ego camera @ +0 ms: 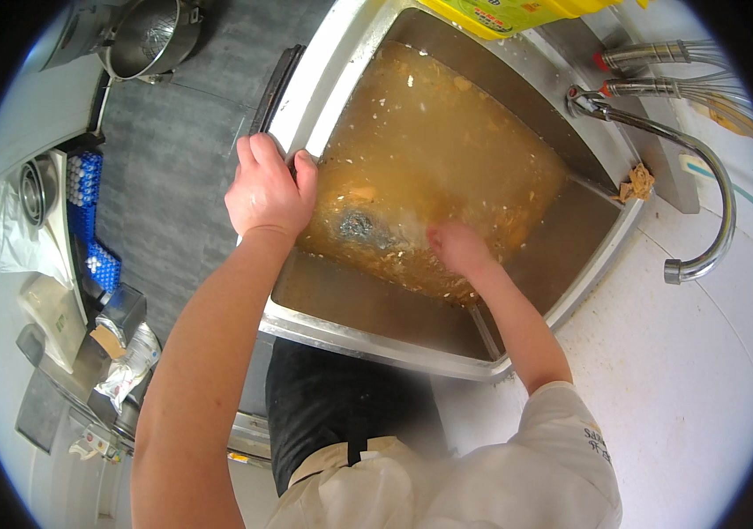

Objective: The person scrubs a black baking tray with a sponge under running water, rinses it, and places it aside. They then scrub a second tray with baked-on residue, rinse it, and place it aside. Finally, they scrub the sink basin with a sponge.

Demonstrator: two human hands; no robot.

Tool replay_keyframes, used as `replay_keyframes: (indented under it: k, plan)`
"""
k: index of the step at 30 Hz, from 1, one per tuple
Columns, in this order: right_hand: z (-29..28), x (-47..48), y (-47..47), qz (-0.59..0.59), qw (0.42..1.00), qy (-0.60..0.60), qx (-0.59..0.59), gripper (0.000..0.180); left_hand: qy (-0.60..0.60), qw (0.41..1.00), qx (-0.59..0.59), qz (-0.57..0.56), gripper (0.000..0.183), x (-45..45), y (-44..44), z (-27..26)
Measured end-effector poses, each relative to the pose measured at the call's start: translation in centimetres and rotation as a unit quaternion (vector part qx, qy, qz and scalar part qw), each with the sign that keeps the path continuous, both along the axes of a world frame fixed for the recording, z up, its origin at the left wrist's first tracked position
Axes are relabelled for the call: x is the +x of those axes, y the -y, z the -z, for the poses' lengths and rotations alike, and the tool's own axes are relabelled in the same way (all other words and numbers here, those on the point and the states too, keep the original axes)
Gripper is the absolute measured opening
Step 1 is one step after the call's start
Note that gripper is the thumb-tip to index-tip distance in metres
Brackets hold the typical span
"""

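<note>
Before me is a stainless steel sink [323, 330] with murky brown water [446, 132] and floating food scraps in it. My left hand [270, 182] is curled over the sink's left rim, beside a dark strip [277, 89] along its outer side. Partly under the cloudy water, my right hand [457, 246] has its fingers bent; the water hides whether it holds anything. Left of it, a grey metallic patch [355, 225] shows through the water, either a drain strainer or a scouring pad; I cannot tell which.
A chrome faucet [723, 198] curves out on the right, below whisks [647, 87] on the wall side. Food scraps [637, 183] lie on the sink's corner. A yellow package or container [515, 13] overhangs the far rim. A steel bowl [151, 36] stands far left.
</note>
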State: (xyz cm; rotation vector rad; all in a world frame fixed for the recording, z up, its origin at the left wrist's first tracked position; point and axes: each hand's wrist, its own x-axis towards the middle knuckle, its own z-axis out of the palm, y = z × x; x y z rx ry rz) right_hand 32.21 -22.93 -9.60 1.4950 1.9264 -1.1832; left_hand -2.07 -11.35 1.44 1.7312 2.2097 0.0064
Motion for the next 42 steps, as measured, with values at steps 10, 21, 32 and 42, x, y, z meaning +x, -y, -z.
replay_keyframes:
  k: [10, 21, 32, 42]
  plan:
    - [6.4, -1.3, -3.0, 0.113, 0.982, 0.032, 0.145, 0.033, 0.001, 1.0, 0.002, -0.001, 0.039, 0.0, 0.0, 0.0]
    - [8.5, -1.8, 0.1, 0.066, 0.978, 0.135, 0.146, 0.032, 0.006, 1.0, -0.003, 0.002, 0.039, -0.1, -0.1, -0.2]
    - [10.0, -1.3, -1.4, -0.018, 0.975, 0.183, 0.128, 0.028, 0.006, 1.0, -0.012, -0.005, 0.039, 0.0, -0.1, -0.1]
    - [10.0, -0.6, -3.4, -0.085, 0.975, 0.186, 0.091, 0.025, 0.005, 1.0, 0.003, -0.002, 0.04, 0.0, -0.1, -0.2]
